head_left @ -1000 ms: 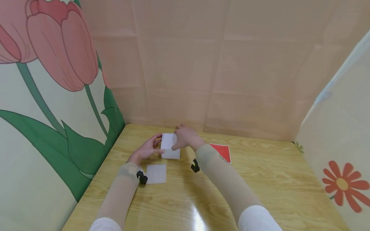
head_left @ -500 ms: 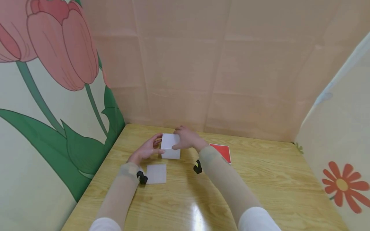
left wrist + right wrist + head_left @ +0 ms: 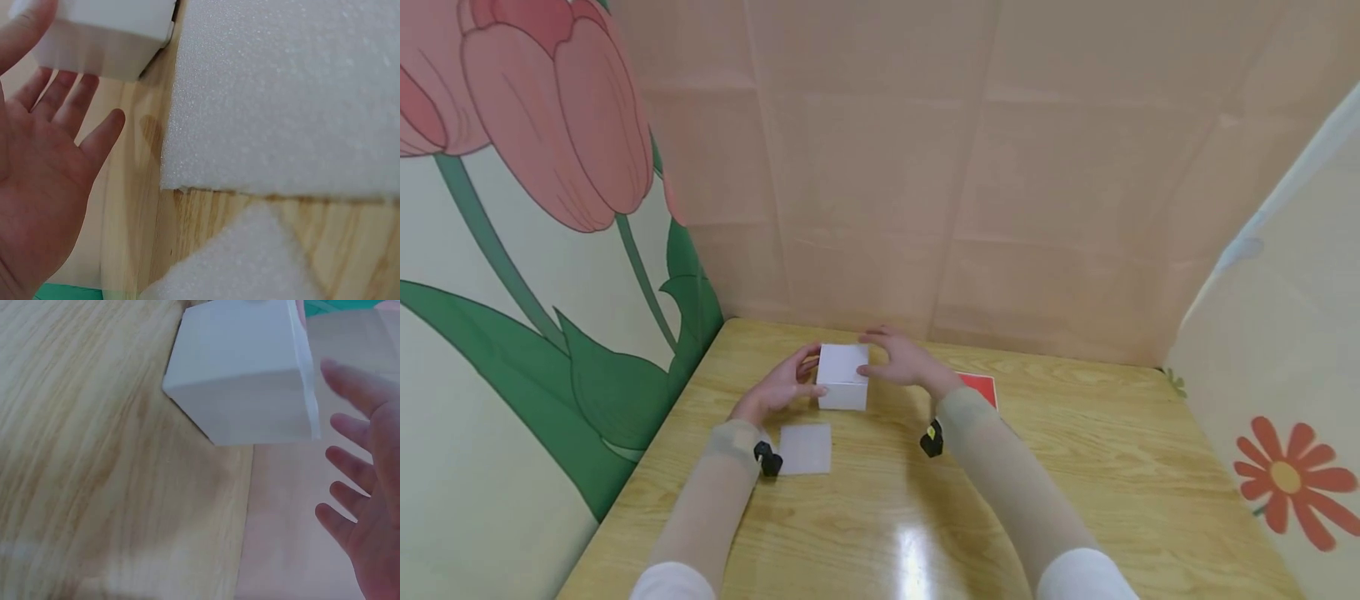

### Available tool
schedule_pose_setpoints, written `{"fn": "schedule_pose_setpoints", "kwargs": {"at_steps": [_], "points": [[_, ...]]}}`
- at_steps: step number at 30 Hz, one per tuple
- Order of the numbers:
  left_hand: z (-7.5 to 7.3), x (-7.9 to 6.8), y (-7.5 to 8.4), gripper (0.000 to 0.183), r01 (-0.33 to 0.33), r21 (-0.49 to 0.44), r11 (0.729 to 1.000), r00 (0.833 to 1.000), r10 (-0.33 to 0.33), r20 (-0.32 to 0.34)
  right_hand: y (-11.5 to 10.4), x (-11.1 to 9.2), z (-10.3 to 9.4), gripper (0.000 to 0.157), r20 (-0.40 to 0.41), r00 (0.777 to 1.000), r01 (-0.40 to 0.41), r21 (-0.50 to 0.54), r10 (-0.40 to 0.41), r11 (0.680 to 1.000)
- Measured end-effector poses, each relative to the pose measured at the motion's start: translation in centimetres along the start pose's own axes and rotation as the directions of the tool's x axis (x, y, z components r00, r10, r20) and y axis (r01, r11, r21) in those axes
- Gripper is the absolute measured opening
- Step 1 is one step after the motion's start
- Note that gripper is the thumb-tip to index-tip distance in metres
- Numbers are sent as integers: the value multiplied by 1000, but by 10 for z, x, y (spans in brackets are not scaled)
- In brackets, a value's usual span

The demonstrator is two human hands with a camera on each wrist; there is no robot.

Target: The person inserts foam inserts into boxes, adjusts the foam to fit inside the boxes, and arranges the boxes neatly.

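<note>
A white box (image 3: 842,397) stands on the table toward the back, its flat white top facing up. My left hand (image 3: 777,392) holds the box from the left, thumb on the front face and fingers along the side. Extended fingers of my right hand (image 3: 904,360) are at the box's right top edge, the thumb tip overlapping it in the head view. In the right wrist view a thin white layer (image 3: 302,369) lies over the box top, and my right hand (image 3: 378,462) is spread beside it. The left wrist view shows my left palm (image 3: 44,169) below the box.
A white foam sheet (image 3: 806,450) lies on the table in front of the box, close to my left wrist. Another foam piece (image 3: 244,262) shows in the left wrist view. A red card with a white border (image 3: 979,387) lies right of the box, partly behind my right arm.
My right hand has drawn back to the right from over the box top, baring more of it and covering more of the red card. My left hand and the box have stayed put.
</note>
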State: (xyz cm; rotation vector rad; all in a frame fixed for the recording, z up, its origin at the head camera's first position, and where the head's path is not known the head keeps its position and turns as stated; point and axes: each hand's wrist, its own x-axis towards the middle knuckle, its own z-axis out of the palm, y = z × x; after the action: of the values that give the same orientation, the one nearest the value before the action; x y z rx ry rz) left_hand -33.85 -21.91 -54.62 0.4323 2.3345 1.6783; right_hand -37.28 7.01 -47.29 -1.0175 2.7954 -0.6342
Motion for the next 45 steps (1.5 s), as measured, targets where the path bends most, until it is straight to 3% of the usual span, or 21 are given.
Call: {"fn": "schedule_pose_setpoints", "kwargs": {"at_steps": [6, 21, 29, 37, 45], "points": [[-1, 1, 1, 103, -6, 2, 1000, 1000, 6, 1, 1, -4, 1, 58, -13, 1000, -6, 24, 7, 1000], [1, -3, 4, 100, 0, -8, 1000, 1000, 0, 6, -8, -2, 7, 55, -6, 997, -71, -12, 71, 997], [0, -4, 5, 99, 2, -11, 1000, 1000, -2, 12, -28, 8, 2, 49, -47, 999, -27, -17, 26, 999], [0, -3, 3, 98, -20, -28, 999, 999, 21, 28, -47, 23, 12, 54, -31, 997, -75, -91, 73, 993], [0, -2, -1, 98, -40, -23, 999, 999, 40, 20, -54, 23, 17, 53, -4, 996, -85, -148, 85, 985]]}}
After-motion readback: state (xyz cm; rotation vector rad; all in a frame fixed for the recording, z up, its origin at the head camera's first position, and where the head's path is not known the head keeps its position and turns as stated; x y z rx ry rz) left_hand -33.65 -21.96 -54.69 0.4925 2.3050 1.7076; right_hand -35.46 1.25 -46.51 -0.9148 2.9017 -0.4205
